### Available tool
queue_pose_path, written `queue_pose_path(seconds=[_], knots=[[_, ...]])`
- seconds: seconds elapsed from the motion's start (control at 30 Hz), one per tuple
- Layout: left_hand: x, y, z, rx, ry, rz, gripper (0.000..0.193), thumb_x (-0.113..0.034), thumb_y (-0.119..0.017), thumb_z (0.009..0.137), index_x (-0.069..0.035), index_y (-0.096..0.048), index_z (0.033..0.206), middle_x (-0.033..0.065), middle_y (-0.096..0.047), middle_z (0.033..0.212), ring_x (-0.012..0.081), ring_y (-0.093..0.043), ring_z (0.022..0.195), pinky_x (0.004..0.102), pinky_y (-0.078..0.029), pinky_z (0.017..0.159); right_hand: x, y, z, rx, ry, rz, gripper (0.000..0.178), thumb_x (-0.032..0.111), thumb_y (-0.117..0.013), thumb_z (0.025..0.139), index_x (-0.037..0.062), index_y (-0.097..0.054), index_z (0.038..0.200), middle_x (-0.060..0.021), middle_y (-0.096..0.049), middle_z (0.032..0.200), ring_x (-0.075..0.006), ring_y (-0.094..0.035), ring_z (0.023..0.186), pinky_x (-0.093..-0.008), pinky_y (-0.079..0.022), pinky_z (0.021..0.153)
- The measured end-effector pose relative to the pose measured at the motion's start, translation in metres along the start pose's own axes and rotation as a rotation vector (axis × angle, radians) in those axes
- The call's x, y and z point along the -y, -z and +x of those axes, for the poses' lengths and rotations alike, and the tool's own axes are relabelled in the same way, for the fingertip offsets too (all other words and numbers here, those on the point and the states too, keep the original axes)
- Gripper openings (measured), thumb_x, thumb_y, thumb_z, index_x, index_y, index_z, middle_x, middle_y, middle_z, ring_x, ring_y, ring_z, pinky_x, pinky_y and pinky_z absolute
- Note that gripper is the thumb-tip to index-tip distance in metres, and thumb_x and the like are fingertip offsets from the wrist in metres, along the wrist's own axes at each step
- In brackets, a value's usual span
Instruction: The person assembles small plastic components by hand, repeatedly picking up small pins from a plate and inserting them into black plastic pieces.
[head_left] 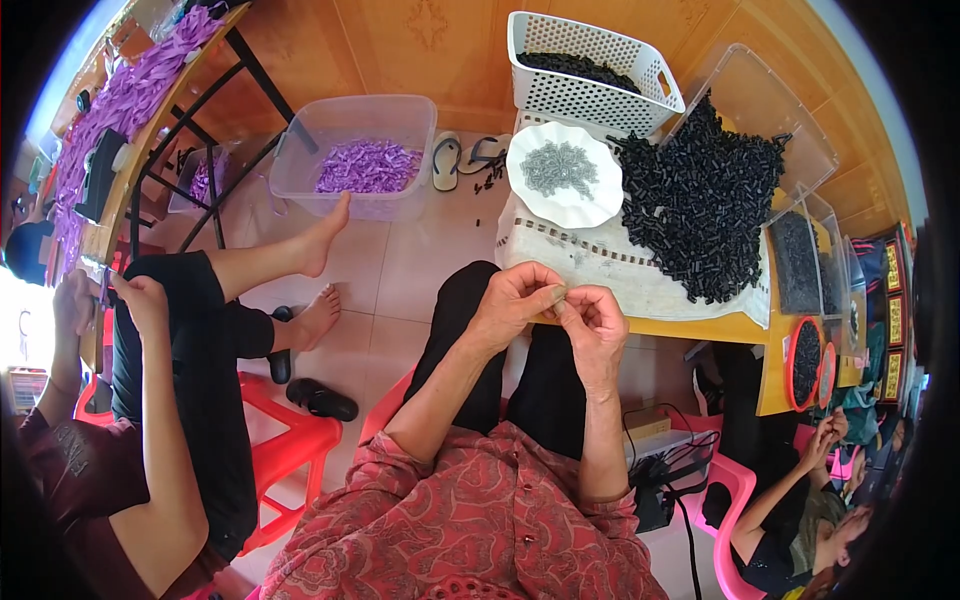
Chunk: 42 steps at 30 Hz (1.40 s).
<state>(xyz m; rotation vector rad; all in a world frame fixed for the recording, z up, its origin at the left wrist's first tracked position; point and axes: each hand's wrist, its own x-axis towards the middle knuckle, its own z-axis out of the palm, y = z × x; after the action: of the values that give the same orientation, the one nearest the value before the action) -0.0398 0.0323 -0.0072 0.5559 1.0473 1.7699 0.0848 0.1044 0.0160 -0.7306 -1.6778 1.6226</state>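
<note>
My left hand [520, 303] and my right hand [594, 322] meet above my lap at the table's near edge, thumbs and fingertips pinched together. Whatever lies between the fingertips is too small or too hidden to name. Just beyond them, a white scalloped plate [600, 208] holds a heap of small clear-grey pieces [560, 170]. To its right spreads a big pile of short black tube-like pieces [705, 200], partly spilling from a clear plastic bin [780, 110] tipped toward me. Plate and pile rest on a whitish cloth [540, 245].
A white perforated basket [590, 105] with black pieces stands behind the plate. On the floor sits a clear tub [290, 180] of purple pieces. Co-workers sit at left and right, near a red stool [290, 430] and a pink chair [735, 500]. Black cables [690, 530] hang beside my right arm.
</note>
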Motion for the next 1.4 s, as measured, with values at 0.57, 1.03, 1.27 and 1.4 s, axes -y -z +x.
queue_pose_path(seconds=[0.57,1.03,1.27,1.4], knots=[[0.000,0.007,-0.003,0.067,0.080,-0.089,0.023,-0.002,-0.067,0.086,-0.001,-0.063,0.109,0.0053,-0.067,0.086,0.0100,-0.063,0.071,0.0230,-0.053,0.064,0.007,0.022,0.017,0.300,-0.200,0.044,0.015,-0.003,-0.067,0.081,0.0030,-0.056,0.090,0.0010,-0.060,0.075,-0.0039,-0.056,0.064,-0.0171,-0.045,0.057],[0.013,0.010,-0.003,0.022,0.111,-0.239,0.019,-0.003,-0.064,0.088,0.001,-0.062,0.106,0.0071,-0.066,0.090,0.0130,-0.064,0.074,0.0262,-0.054,0.065,0.001,0.017,0.017,0.293,-0.156,0.034,0.016,-0.003,-0.066,0.081,0.0048,-0.052,0.085,0.0015,-0.058,0.073,-0.0036,-0.054,0.060,-0.0181,-0.044,0.052],[0.006,0.004,-0.002,-0.069,0.095,-0.234,0.014,-0.004,-0.062,0.089,0.000,-0.061,0.103,0.0056,-0.065,0.084,0.0103,-0.062,0.067,0.0227,-0.054,0.062,0.005,0.004,0.011,0.191,-0.114,0.060,0.010,-0.001,-0.066,0.085,0.0022,-0.058,0.090,0.0012,-0.060,0.073,-0.0041,-0.055,0.064,-0.0174,-0.044,0.056],[0.012,0.012,-0.002,-0.030,0.072,-0.262,0.018,0.000,-0.061,0.089,0.003,-0.060,0.106,0.0088,-0.066,0.090,0.0138,-0.063,0.073,0.0267,-0.054,0.066,0.000,0.004,0.008,0.183,-0.093,0.061,0.011,0.000,-0.064,0.088,-0.0002,-0.061,0.099,-0.0009,-0.063,0.077,-0.0053,-0.057,0.066,-0.0180,-0.046,0.059]])
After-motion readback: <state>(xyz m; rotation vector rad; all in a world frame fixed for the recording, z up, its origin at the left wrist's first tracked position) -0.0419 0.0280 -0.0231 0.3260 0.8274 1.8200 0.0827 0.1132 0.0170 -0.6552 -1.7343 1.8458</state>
